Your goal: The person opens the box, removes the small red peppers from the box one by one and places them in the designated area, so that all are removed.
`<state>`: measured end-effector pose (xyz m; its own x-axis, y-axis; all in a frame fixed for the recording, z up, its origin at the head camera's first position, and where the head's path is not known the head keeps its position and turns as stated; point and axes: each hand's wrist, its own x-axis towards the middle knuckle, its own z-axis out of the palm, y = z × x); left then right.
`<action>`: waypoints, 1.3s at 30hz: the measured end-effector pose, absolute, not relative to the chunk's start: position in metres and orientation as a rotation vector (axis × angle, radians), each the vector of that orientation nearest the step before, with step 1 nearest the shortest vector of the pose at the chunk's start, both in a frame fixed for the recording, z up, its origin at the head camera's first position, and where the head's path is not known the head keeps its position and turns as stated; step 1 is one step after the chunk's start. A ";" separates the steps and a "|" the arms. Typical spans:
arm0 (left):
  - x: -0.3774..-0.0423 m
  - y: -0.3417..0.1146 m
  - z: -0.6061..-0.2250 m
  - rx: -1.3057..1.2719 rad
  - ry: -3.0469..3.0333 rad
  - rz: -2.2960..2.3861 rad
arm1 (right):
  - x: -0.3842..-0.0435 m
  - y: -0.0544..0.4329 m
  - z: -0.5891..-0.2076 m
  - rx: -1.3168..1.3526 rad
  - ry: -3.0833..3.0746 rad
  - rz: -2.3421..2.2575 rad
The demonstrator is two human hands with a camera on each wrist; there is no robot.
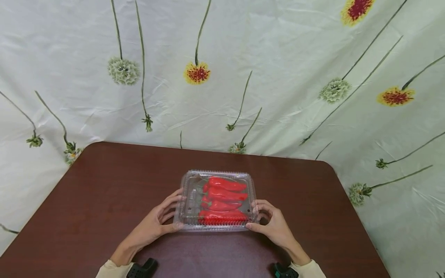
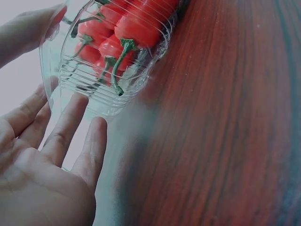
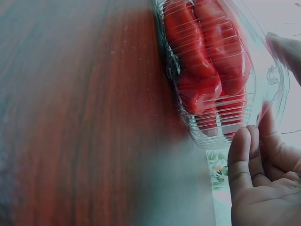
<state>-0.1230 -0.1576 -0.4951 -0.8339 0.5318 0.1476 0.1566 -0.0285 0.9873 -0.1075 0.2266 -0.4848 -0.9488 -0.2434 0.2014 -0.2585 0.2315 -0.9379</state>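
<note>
A clear plastic clamshell container (image 1: 192,200) with its lid down is at the middle of the table, between my two hands. Several long red peppers (image 1: 222,194) lie in it in rows; green stems (image 2: 123,66) show at the left end in the left wrist view. My left hand (image 1: 154,224) holds the left side, thumb at the front corner and fingers spread along the rim. On the opposite side, my right hand (image 1: 274,224) grips the rim, thumb at the front right corner. Whether the container's base touches the table cannot be told.
The dark brown wooden table (image 1: 114,193) has rounded far corners. Behind it and along its right side hangs a pale cloth (image 1: 278,77) printed with flowers. Black wrist devices (image 1: 141,269) sit at both cuffs.
</note>
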 end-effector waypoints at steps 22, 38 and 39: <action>-0.122 -0.158 -0.491 0.667 2.045 1.901 | -0.107 0.223 -0.478 0.666 -2.478 1.991; -0.131 -0.154 -0.486 0.714 2.152 1.754 | -0.107 0.235 -0.479 0.861 -2.487 1.924; -0.132 -0.154 -0.486 0.725 2.146 1.753 | -0.107 0.234 -0.477 0.845 -2.505 1.912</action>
<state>-0.1317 -0.1541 -0.4861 -0.8361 0.5395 0.0988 0.2046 0.1395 0.9689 -0.1073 0.2343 -0.4772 -0.8590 -0.4670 0.2098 -0.3256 0.1821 -0.9278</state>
